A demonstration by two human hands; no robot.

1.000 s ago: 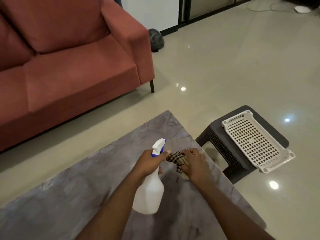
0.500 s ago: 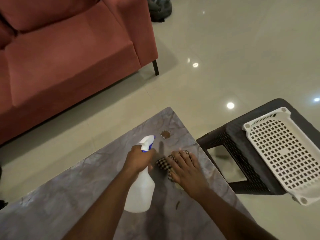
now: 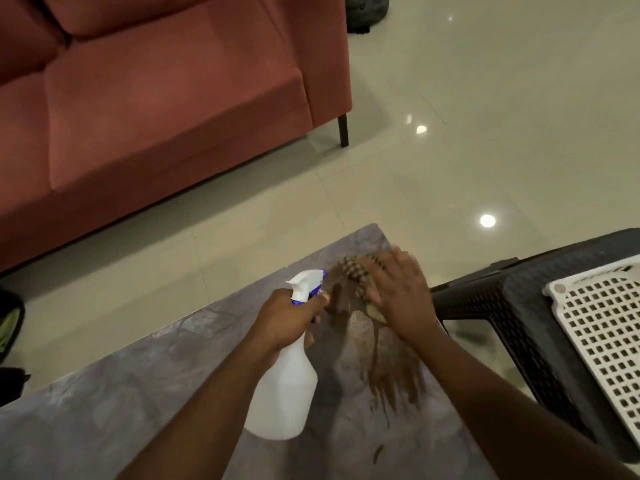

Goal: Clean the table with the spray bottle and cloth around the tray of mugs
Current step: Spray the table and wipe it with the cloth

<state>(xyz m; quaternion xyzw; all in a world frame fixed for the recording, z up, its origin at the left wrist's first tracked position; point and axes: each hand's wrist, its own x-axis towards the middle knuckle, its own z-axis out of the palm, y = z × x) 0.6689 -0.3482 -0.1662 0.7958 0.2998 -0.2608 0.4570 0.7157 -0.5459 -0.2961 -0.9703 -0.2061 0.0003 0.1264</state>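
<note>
the table [image 3: 114,407] fills the lower left and centre of the frame, a smooth grey slab with marble-like veins and a brown streaky smear at lower centre-right. the left hand [image 3: 285,322] curls its fingers round the neck of the spray bottle [image 3: 285,386], a white, matte plastic bottle with a rounded shoulder and a white and blue trigger head that points toward the far corner of the table. the right hand [image 3: 398,292], blurred, lies flat with fingers straight and close together, pressing the cloth [image 3: 355,271], a checked brown and cream rag bunched at the table's far corner in mid-frame. at the right edge a white plastic tray [image 3: 602,327] with a square-hole grid sits on a dark woven-texture stool [image 3: 491,306], just beside the table. a red fabric sofa [image 3: 156,98] with a thin dark leg takes the upper left, on glossy pale floor tiles [image 3: 485,98].
</note>
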